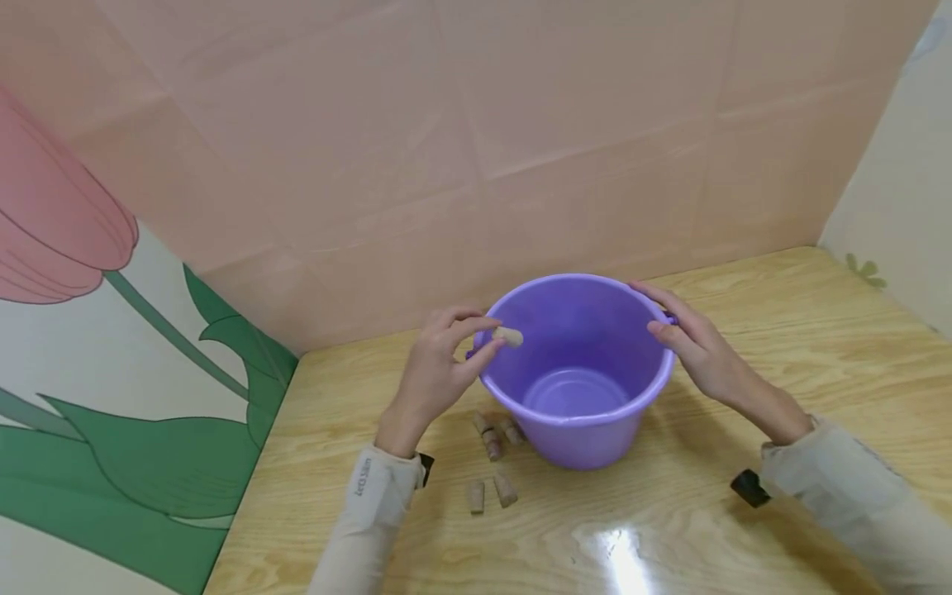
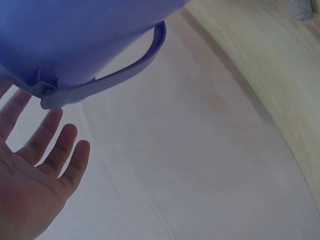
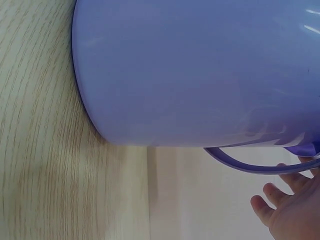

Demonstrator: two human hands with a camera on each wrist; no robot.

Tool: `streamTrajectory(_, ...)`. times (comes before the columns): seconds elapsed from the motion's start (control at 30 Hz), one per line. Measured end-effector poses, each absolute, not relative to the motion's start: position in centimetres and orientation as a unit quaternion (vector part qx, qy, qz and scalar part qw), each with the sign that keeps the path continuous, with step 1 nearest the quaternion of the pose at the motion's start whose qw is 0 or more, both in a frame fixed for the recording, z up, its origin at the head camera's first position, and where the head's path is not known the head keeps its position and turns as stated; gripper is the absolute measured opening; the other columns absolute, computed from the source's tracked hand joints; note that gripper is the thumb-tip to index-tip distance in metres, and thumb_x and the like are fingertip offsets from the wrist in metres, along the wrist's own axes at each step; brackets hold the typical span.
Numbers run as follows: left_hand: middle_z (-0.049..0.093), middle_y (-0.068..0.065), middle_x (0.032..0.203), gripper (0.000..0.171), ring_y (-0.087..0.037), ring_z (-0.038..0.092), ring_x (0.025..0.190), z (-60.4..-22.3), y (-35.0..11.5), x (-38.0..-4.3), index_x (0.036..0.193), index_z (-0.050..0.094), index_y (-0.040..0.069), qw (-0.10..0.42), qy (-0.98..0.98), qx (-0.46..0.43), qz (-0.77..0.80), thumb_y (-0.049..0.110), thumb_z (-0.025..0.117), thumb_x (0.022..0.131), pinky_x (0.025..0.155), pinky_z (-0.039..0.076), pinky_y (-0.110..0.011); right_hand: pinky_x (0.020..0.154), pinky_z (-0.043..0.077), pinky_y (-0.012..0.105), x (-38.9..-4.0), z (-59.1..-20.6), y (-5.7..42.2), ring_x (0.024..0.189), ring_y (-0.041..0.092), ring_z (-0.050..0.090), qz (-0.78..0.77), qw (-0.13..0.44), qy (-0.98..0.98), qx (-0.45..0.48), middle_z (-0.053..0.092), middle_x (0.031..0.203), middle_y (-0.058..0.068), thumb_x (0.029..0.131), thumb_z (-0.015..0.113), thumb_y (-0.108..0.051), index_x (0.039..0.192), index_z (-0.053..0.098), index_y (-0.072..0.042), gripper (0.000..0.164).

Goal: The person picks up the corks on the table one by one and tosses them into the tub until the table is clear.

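Observation:
A purple bucket [image 1: 576,430] stands upright on the wooden table, its inside bare in the head view. Between thumb and index finger, my left hand [image 1: 439,368] pinches a small tan tapered cork [image 1: 509,336] at the bucket's left rim. The left wrist view shows the other fingers [image 2: 73,162] of that hand spread below the bucket; the cork is hidden there. My right hand [image 1: 702,351] grips the right rim, thumb toward the inside. In the right wrist view, the bucket's handle [image 3: 250,167] hangs beside that hand.
Several more corks [image 1: 477,496] lie on the table [image 1: 342,496] left of the bucket, one pair end to end. Behind the table rises a pinkish covering [image 1: 446,165]. A wall with a painted tulip [image 1: 59,207] borders the left side.

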State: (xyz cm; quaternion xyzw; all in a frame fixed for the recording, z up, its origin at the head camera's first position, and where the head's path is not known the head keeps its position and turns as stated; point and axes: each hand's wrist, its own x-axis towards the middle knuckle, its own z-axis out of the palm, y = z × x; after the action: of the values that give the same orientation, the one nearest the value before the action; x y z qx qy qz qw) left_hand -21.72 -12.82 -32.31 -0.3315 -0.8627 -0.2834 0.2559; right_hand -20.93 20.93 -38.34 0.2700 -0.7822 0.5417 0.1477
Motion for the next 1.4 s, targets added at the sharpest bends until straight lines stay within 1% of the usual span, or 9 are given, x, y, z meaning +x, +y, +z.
streamTrajectory(0.2,0.068,-0.010,0.115,0.025,-0.025,0.057,0.111,-32.6,-12.5,-21.7,0.108,0.076,0.013,0.241,-0.866,-0.339,-0.279,0.027,0.077,0.087,0.093,0.049,-0.041,0.086,0.049,0.011,-21.0,-38.4,20.8,0.113,-0.003,0.057,0.534,0.161,-0.786,0.267,0.052,0.136,-0.017,0.102,0.040,-0.004,0.151,0.038,-0.006,0.049)
streamTrajectory(0.37,0.067,-0.011,0.118,0.025,-0.025,0.057,0.114,-32.8,-12.5,-21.7,0.108,0.075,0.014,0.232,-0.868,-0.341,-0.277,0.028,0.077,0.087,0.095,0.049,-0.042,0.098,0.033,0.007,-21.0,-38.0,21.0,0.128,-0.006,0.043,0.462,0.214,-0.816,0.274,0.050,0.147,0.010,0.099,0.046,-0.003,0.148,0.045,-0.006,0.049)
streamTrajectory(0.47,0.067,-0.011,0.120,0.025,-0.025,0.056,0.116,-32.8,-12.5,-21.6,0.109,0.075,0.015,0.229,-0.871,-0.339,-0.273,0.028,0.076,0.087,0.096,0.048,-0.043,0.105,0.034,0.029,-21.1,-37.4,21.2,0.140,0.014,0.038,0.425,0.217,-0.834,0.276,0.044,0.151,0.023,0.098,0.049,-0.005,0.147,0.047,-0.008,0.049)
streamTrajectory(0.63,0.066,-0.012,0.121,0.025,-0.026,0.056,0.116,-32.9,-12.5,-21.7,0.109,0.075,0.016,0.229,-0.870,-0.343,-0.271,0.026,0.077,0.087,0.096,0.048,-0.047,0.100,0.031,0.069,-21.0,-36.3,21.6,0.141,0.047,0.032,0.391,0.185,-0.863,0.261,0.036,0.157,0.020,0.099,0.054,-0.014,0.150,0.045,-0.017,0.052)
streamTrajectory(0.93,0.066,-0.012,0.123,0.025,-0.026,0.055,0.118,-33.0,-12.9,-21.6,0.111,0.074,0.015,0.235,-0.865,-0.339,-0.286,0.026,0.074,0.089,0.098,0.048,-0.047,0.085,0.041,0.048,-20.7,-34.9,21.0,0.134,0.039,0.041,0.345,0.174,-0.891,0.239,0.036,0.158,0.016,0.101,0.053,-0.023,0.150,0.044,-0.016,0.051)
streamTrajectory(1.03,0.065,-0.011,0.125,0.027,-0.026,0.055,0.121,-33.1,-13.5,-21.4,0.115,0.073,0.015,0.238,-0.866,-0.324,-0.296,0.027,0.072,0.091,0.101,0.047,-0.048,0.095,0.041,0.051,-20.8,-34.7,20.8,0.136,0.041,0.040,0.372,0.153,-0.881,0.248,0.039,0.155,0.020,0.101,0.052,-0.021,0.150,0.043,-0.012,0.051)
streamTrajectory(1.17,0.065,-0.009,0.125,0.029,-0.025,0.057,0.121,-33.5,-14.7,-21.3,0.118,0.071,0.012,0.252,-0.867,-0.302,-0.306,0.026,0.070,0.093,0.104,0.047,-0.047,0.110,0.034,0.023,-21.0,-35.0,20.8,0.130,0.040,0.046,0.407,0.137,-0.862,0.268,0.049,0.145,0.023,0.100,0.052,-0.011,0.150,0.041,-0.006,0.052)
streamTrajectory(1.23,0.066,-0.009,0.124,0.030,-0.025,0.058,0.120,-33.9,-15.4,-21.2,0.119,0.070,0.011,0.260,-0.866,-0.293,-0.311,0.025,0.071,0.092,0.104,0.047,-0.045,0.100,0.030,0.006,-21.0,-35.1,20.9,0.126,0.036,0.050,0.411,0.138,-0.858,0.278,0.054,0.141,0.021,0.099,0.051,-0.008,0.151,0.039,-0.006,0.053)
streamTrajectory(1.4,0.068,-0.011,0.119,0.030,-0.027,0.059,0.114,-35.3,-16.9,-21.1,0.119,0.068,0.009,0.267,-0.871,-0.274,-0.308,0.022,0.071,0.092,0.100,0.048,-0.045,0.099,0.027,0.003,-21.2,-35.4,21.1,0.125,0.036,0.049,0.409,0.149,-0.851,0.295,0.053,0.140,0.022,0.098,0.050,-0.004,0.151,0.039,-0.005,0.055)
